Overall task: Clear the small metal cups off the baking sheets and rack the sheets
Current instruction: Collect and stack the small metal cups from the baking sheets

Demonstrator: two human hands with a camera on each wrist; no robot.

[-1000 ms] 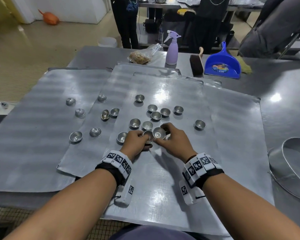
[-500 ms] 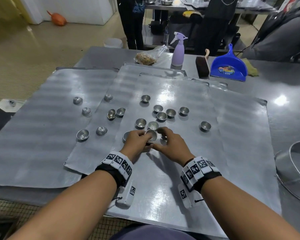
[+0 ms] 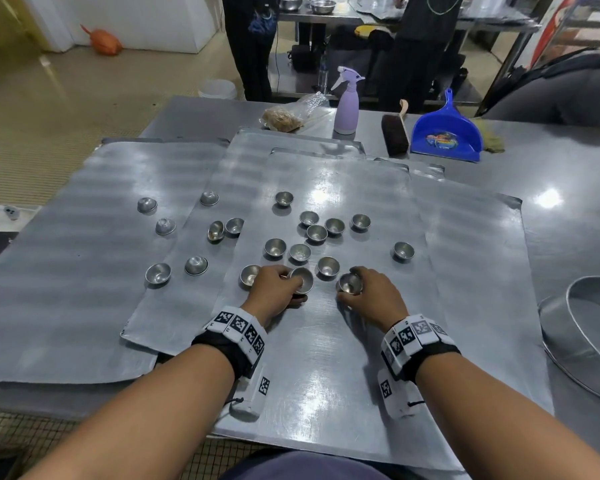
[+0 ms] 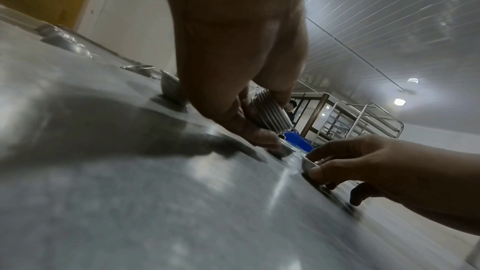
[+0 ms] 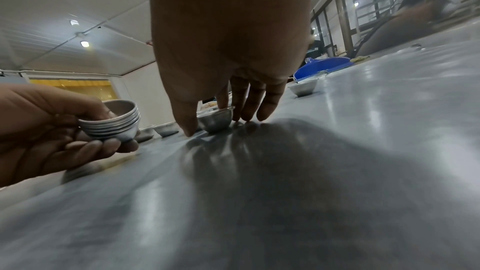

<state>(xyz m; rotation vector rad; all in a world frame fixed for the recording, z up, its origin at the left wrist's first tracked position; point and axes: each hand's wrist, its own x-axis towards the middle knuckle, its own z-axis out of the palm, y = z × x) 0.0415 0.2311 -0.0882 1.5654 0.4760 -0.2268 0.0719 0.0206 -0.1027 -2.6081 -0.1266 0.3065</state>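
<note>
Several overlapping baking sheets cover the table; the top sheet (image 3: 326,358) lies under both hands. Small metal cups are scattered over them, such as one (image 3: 403,251) to the right and one (image 3: 157,274) on the left sheet (image 3: 66,289). My left hand (image 3: 293,285) holds a stack of nested cups (image 3: 303,278), tilted just above the sheet; the right wrist view shows that stack (image 5: 111,122) side-on. My right hand (image 3: 357,282) pinches a single cup (image 3: 349,285) that stands on the sheet, thumb and fingers either side of the cup (image 5: 215,119).
Along the far edge stand a plastic bag (image 3: 288,114), a lilac spray bottle (image 3: 346,105), a brush (image 3: 394,133) and a blue dustpan (image 3: 445,133). A round metal tin (image 3: 589,337) sits at the right. People stand behind the table. A metal rack (image 4: 363,118) is beyond.
The hands were together at the stack; my right hand has drawn away to the right and taken a single cup. The left hand keeps the stack.
</note>
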